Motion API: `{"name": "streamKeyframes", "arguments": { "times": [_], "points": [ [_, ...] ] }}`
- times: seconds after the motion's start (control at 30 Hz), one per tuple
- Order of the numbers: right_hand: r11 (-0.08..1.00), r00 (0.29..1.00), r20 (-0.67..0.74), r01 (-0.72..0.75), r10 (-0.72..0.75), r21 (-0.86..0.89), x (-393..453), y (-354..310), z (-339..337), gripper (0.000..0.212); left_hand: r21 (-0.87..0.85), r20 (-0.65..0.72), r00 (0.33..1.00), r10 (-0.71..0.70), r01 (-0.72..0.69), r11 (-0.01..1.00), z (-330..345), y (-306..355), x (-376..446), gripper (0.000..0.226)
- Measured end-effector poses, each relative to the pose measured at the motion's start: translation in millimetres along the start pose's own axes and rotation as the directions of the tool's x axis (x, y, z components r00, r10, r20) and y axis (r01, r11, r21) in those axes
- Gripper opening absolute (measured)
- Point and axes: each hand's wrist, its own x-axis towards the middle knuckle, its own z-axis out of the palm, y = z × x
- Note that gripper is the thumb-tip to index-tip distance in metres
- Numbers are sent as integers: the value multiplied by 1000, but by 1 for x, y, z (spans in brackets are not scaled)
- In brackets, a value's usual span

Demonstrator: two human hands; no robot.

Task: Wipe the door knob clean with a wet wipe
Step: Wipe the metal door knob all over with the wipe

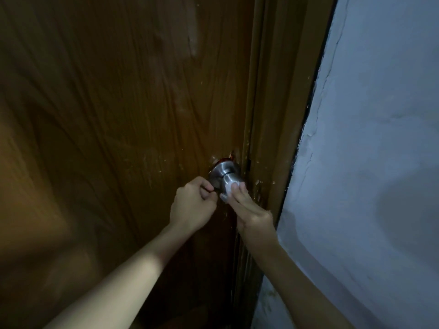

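A brushed-metal door knob (pixel 226 175) sticks out of a brown wooden door (pixel 118 115), close to its right edge. My right hand (pixel 249 207) presses a white wet wipe (pixel 229 189) onto the knob's front with its fingertips. My left hand (pixel 193 203) is curled just left of the knob, thumb and fingers pinched together at the knob's lower left side; whether it grips the knob's edge or a corner of the wipe I cannot tell. Most of the wipe is hidden under my right fingers.
The wooden door frame (pixel 280 115) runs along the right of the door, with chipped paint flecks near the latch. A pale blue, cracked wall (pixel 368 138) fills the right side. The scene is dim.
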Motion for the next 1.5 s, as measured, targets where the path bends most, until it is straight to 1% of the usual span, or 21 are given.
{"name": "streamKeyframes", "arguments": {
  "times": [0.1, 0.23, 0.27, 0.37, 0.43, 0.6, 0.73, 0.8, 0.87, 0.93, 1.0, 1.13, 1.2, 1.27, 1.3, 1.33, 1.37, 1.4, 1.43, 1.47, 1.5],
  "points": [
    [994, 997, 3, -83, 83, 66, -11, 2, -13, 30, -17, -13, 999, -35, 35, 999, -2, -2, -1, 10],
    [971, 944, -249, -184, 218, 152, 8, -4, -27, 28, -20, -7, 999, -47, 47, 999, -2, -2, -1, 13],
    [968, 938, -260, -191, 228, 162, 18, -6, -27, 30, -16, -1, 999, -46, 46, 999, -1, -1, -1, 15],
    [972, 982, -73, -161, 176, 172, 38, -8, -17, 42, -22, 10, 999, -43, 44, 999, -1, 3, -2, 17],
    [984, 992, 0, -124, 125, 126, 34, -7, -8, 42, -26, 10, 999, -46, 46, 999, -1, 4, -3, 16],
    [993, 999, -53, -6, 13, 121, 2, -2, -12, 26, -35, -5, 997, -75, 75, 997, -6, 3, -3, 14],
    [961, 951, -222, -168, 218, 221, 10, -1, -26, 30, -44, -7, 996, -84, 84, 995, -10, 3, -3, 15],
    [964, 946, -239, -170, 217, 204, 27, -3, -27, 31, -46, -5, 996, -89, 89, 995, -11, 3, -3, 15],
    [974, 990, -70, -104, 121, 203, 40, -6, -23, 31, -44, -9, 996, -92, 92, 995, -12, 4, -4, 13],
    [983, 993, 107, -60, 42, 173, 42, -8, -14, 36, -43, -13, 995, -97, 96, 994, -12, 6, -4, 11],
    [979, 987, 110, -132, 116, 158, 38, -12, -10, 42, -35, -15, 995, -96, 96, 995, -13, 6, -3, 10],
    [922, 941, -21, -326, 338, 208, 38, -25, -9, 37, -28, -15, 994, -112, 111, 993, -16, 3, -4, 13],
    [817, 854, 5, -499, 520, 288, 40, -31, -15, 38, -29, -19, 993, -118, 118, 993, -16, 2, -4, 14],
    [629, 724, 130, -662, 678, 408, 42, -35, -19, 36, -34, -18, 991, -131, 131, 991, -15, 1, -4, 12],
    [466, 632, 223, -726, 743, 506, 44, -36, -20, 30, -38, -16, 991, -136, 135, 990, -15, 1, -4, 11],
    [218, 509, 340, -753, 790, 620, 47, -36, -22, 22, -46, -14, 991, -135, 135, 990, -14, 2, -4, 10],
    [-85, 390, 483, -703, 784, 706, 50, -34, -24, 15, -54, -10, 992, -129, 129, 990, -14, 2, -4, 10],
    [-379, 320, 626, -576, 711, 725, 53, -31, -28, 13, -60, -8, 993, -122, 121, 991, -13, 2, -4, 10],
    [-594, 308, 729, -430, 612, 680, 54, -28, -31, 18, -61, -7, 993, -114, 114, 992, -13, 2, -4, 9],
    [-730, 316, 791, -311, 524, 608, 54, -24, -34, 24, -58, -6, 994, -109, 108, 992, -14, 2, -4, 9],
    [-809, 338, 822, -223, 459, 543, 54, -23, -39, 27, -56, -8, 995, -104, 103, 993, -14, 2, -3, 10]
  ]
}}
